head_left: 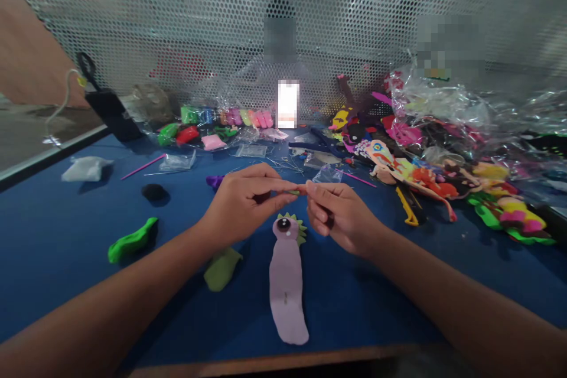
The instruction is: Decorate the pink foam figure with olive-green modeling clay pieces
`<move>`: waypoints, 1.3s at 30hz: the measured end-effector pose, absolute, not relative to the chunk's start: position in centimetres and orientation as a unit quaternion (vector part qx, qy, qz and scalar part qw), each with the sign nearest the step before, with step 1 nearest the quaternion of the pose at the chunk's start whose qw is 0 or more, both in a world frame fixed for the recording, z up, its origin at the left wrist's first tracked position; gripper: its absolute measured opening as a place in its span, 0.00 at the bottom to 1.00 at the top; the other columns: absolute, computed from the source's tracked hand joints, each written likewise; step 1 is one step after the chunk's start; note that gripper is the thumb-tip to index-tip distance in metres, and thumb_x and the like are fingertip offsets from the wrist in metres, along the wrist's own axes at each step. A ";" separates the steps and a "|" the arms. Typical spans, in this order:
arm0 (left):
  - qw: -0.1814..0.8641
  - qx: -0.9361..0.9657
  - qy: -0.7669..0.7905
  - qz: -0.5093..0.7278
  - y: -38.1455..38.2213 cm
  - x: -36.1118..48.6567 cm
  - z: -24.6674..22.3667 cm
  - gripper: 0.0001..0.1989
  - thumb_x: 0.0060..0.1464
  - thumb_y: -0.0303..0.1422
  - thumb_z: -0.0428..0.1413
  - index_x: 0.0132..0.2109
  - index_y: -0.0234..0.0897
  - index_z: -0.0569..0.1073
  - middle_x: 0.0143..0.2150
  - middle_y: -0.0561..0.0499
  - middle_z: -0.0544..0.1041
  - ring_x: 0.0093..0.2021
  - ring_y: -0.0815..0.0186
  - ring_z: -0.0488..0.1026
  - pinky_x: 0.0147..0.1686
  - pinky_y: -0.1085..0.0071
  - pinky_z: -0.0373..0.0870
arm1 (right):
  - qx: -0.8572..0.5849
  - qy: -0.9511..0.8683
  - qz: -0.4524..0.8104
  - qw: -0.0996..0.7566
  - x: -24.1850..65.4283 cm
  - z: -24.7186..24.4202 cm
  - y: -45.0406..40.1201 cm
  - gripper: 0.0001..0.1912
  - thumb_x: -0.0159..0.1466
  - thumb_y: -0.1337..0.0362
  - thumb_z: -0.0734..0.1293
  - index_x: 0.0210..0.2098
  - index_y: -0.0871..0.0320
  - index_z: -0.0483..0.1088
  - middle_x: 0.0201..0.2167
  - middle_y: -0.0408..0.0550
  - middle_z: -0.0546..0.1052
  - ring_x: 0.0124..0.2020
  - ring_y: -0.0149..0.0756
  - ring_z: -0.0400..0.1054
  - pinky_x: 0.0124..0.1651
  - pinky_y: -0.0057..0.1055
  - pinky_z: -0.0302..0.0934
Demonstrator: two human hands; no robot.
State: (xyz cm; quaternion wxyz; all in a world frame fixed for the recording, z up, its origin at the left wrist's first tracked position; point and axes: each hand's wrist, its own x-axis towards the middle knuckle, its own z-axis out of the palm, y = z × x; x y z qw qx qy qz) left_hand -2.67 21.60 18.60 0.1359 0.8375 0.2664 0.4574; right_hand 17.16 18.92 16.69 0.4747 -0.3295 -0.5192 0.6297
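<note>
A pale pink clay figure (287, 283) lies on the blue table, with a round dark eye and yellow-green spikes round its head. Just above that head, my left hand (243, 198) pinches a small greenish piece (294, 192) between thumb and fingers. My right hand (339, 212) meets it fingertip to fingertip, its thumb and forefinger pressed together; what they hold, if anything, is hidden. An olive-green clay lump (221, 270) rests below my left wrist. Partly behind my left hand is a purple lump (215, 182).
Bright green clay (132, 241) and a black lump (154, 192) lie left on the table (66, 248). Colourful clay figures (434, 180) and plastic bags crowd the right. Packets, wires and pink sticks (144, 166) are spread behind the hands, before a perforated metal screen (177, 12).
</note>
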 end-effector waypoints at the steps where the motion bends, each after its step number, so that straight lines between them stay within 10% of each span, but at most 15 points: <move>1: 0.136 0.836 0.267 0.460 21.6 -2.7 18.6 0.08 0.56 0.29 0.63 0.44 0.40 0.83 0.33 0.52 0.78 0.27 0.72 0.72 0.25 0.76 0.68 | -0.327 -0.512 0.634 0.479 17.2 16.7 18.9 0.25 0.63 0.49 0.72 0.20 0.59 0.67 0.14 0.36 0.63 0.13 0.23 0.57 0.18 0.24 0.52; 9: 0.137 0.825 0.267 0.480 21.7 -2.8 18.7 0.06 0.55 0.30 0.64 0.41 0.41 0.84 0.34 0.52 0.77 0.29 0.72 0.72 0.26 0.77 0.68 | -0.323 -0.535 0.606 0.492 17.3 16.3 19.1 0.12 0.65 0.56 0.71 0.42 0.58 0.78 0.15 0.33 0.64 0.13 0.23 0.59 0.17 0.23 0.50; 26: 0.186 0.829 0.261 0.458 21.5 -2.6 18.8 0.05 0.54 0.32 0.65 0.39 0.39 0.83 0.35 0.51 0.77 0.25 0.74 0.70 0.22 0.78 0.66 | -0.340 -0.561 0.586 0.476 17.1 16.3 19.0 0.14 0.62 0.53 0.73 0.30 0.58 0.77 0.14 0.34 0.63 0.14 0.24 0.57 0.16 0.22 0.50; 33: 0.388 0.763 0.270 0.441 21.5 -2.8 19.2 0.06 0.55 0.36 0.63 0.35 0.38 0.81 0.33 0.51 0.77 0.23 0.73 0.68 0.19 0.75 0.64 | -0.346 -0.643 0.449 0.515 17.4 16.6 18.2 0.11 0.67 0.58 0.69 0.46 0.55 0.75 0.22 0.37 0.67 0.18 0.25 0.60 0.20 0.25 0.56; 39: 0.611 0.606 0.287 0.420 21.3 -2.5 19.1 0.11 0.51 0.40 0.67 0.32 0.37 0.78 0.25 0.55 0.71 0.19 0.76 0.64 0.17 0.78 0.62 | -0.315 -0.797 0.203 0.474 17.2 16.6 16.7 0.33 0.67 0.65 0.68 0.69 0.45 0.57 0.39 0.45 0.71 0.29 0.32 0.64 0.31 0.31 0.66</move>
